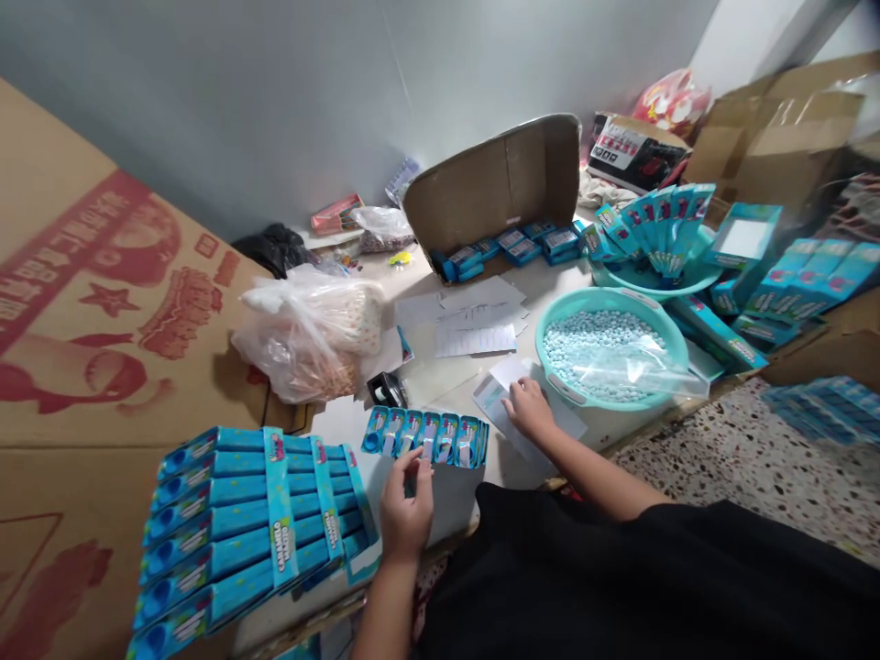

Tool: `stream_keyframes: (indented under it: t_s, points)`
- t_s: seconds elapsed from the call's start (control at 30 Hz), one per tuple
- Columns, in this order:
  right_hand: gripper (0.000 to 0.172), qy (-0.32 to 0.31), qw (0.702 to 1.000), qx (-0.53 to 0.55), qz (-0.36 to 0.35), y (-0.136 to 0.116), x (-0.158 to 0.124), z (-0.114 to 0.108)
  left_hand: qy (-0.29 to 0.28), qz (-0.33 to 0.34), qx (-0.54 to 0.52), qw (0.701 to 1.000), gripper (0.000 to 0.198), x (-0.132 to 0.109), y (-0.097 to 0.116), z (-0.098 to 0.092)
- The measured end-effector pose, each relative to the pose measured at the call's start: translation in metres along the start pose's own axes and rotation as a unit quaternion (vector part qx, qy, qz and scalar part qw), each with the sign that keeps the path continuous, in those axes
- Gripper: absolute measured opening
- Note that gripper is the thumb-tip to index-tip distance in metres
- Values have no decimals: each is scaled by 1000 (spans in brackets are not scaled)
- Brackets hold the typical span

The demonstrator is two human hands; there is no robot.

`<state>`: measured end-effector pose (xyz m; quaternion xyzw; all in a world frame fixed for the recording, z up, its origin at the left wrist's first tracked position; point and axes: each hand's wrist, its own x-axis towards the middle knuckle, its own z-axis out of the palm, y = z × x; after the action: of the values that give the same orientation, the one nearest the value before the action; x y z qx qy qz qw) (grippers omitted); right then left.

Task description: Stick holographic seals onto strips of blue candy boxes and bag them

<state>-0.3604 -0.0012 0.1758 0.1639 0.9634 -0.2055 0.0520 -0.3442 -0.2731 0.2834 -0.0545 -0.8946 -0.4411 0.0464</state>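
Observation:
My left hand (405, 509) rests near the front edge of the low white table (440, 367), fingers curled and touching the near side of a row of small blue packets (426, 434). My right hand (528, 409) lies on a white paper sheet (505, 403) just in front of a teal basin (674, 344). That basin holds many small pale blue candies (598, 353) under clear plastic film. The right hand's fingers are bent down onto the paper. To the left stands a stack of long blue display boxes (247, 522).
A big printed cardboard box (89, 302) fills the left. A clear plastic bag (309, 330), loose white sheets (474, 325), an open cardboard box (501, 183) with blue packs and a second teal basin (646, 275) with upright blue boxes lie behind. Terrazzo floor (756, 458) lies right.

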Motion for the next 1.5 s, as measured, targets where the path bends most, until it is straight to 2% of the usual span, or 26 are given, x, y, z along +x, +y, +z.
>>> stream_keyframes:
  t_s: [0.07,0.13,0.27,0.37,0.53,0.63,0.77,0.87,0.97,1.07,1.2,1.33,1.5]
  points:
    - [54,4,1000,3,-7,2,-7,7,1,22,29,999,29,0,3,1]
    - [64,2,1000,6,-17,6,-12,14,-17,77,67,995,28,-2,5,1]
    - [58,-4,999,18,-38,9,-14,20,-83,191,115,971,27,-5,8,-5]
    - [55,-6,998,34,-53,6,-13,15,-92,221,138,961,27,-4,8,-12]
    - [48,-11,996,64,-65,-3,-9,-4,-147,266,173,937,27,1,5,-19]
    - [43,1,995,76,-71,-11,-7,-27,-144,291,161,932,28,5,14,-18]
    - [43,39,990,83,-110,-34,-15,-84,-100,362,148,915,39,15,52,-22]
    - [42,28,966,85,-242,-62,-30,-137,-45,387,183,903,51,29,87,-30]
    - [37,0,937,60,-345,-91,-50,-175,-52,414,223,881,51,43,104,-41]
    - [30,0,932,43,-359,-114,-67,-189,-68,441,218,868,45,51,98,-53]
    - [20,4,928,88,-362,-133,-78,-190,-25,484,207,850,49,50,73,-69]
    - [19,-23,913,146,-379,-143,-82,-192,6,507,201,838,51,42,54,-85]
    - [26,-43,912,184,-363,-154,-86,-193,30,516,205,831,51,36,45,-99]
